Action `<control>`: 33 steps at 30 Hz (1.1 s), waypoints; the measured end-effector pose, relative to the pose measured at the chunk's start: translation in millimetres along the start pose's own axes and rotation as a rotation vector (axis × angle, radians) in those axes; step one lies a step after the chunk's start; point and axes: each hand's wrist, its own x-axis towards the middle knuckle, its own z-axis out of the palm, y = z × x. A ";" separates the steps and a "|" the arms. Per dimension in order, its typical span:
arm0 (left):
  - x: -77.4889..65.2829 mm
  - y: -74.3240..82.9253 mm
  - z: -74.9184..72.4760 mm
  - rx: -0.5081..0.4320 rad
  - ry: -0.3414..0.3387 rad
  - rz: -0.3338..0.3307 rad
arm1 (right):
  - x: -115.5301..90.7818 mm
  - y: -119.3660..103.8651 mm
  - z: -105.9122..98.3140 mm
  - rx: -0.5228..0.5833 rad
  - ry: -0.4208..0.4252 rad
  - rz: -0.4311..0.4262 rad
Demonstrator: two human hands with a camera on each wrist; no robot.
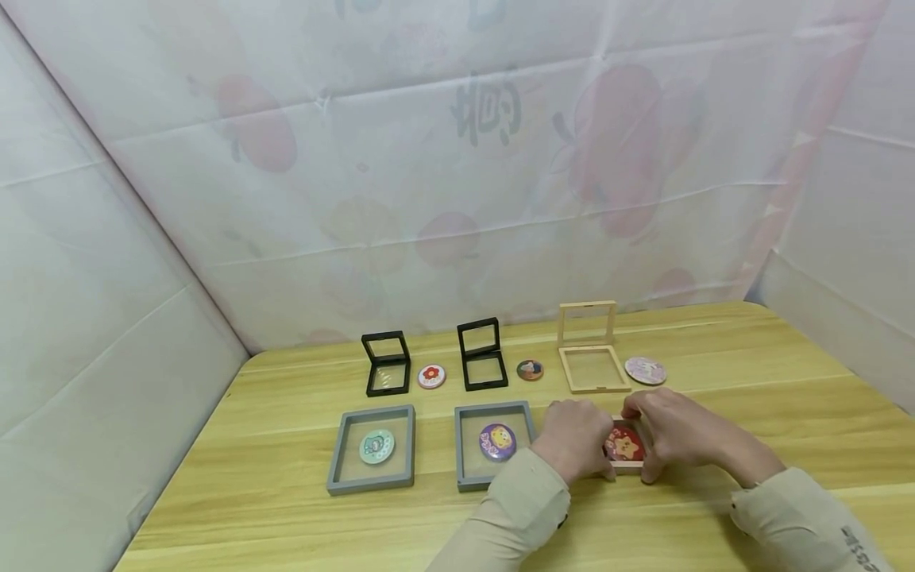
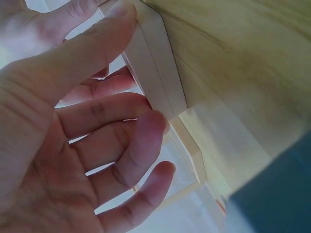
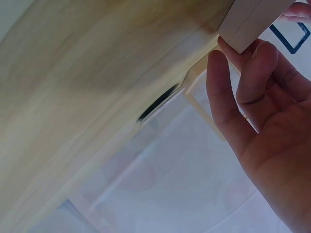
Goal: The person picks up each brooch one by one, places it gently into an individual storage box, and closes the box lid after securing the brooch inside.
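A small pale beige display frame stands at the right front of the table, with a red star badge inside it. My left hand grips its left side, and my right hand holds its right side. A thin seam runs along the frame's edge in the left wrist view. There, the left thumb lies on the near edge, with the other fingers bent at the far side. The right wrist view shows curled fingers at one corner of the frame; the right thumb is out of clear sight there.
Two grey frames with badges stand to the left. Behind them are two opened black frames, an opened beige frame, a flower badge, a dark round badge and a pale badge. A white cloth hangs behind the table.
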 end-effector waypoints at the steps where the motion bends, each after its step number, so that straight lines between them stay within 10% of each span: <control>1: 0.0 -0.2 -0.2 -0.007 0.002 -0.001 | 0.2 0.3 -0.2 -0.003 -0.001 -0.002; 33: 16.6 3.6 7.3 0.033 0.075 -0.052 | 15.2 7.7 -11.8 -0.028 -0.088 0.113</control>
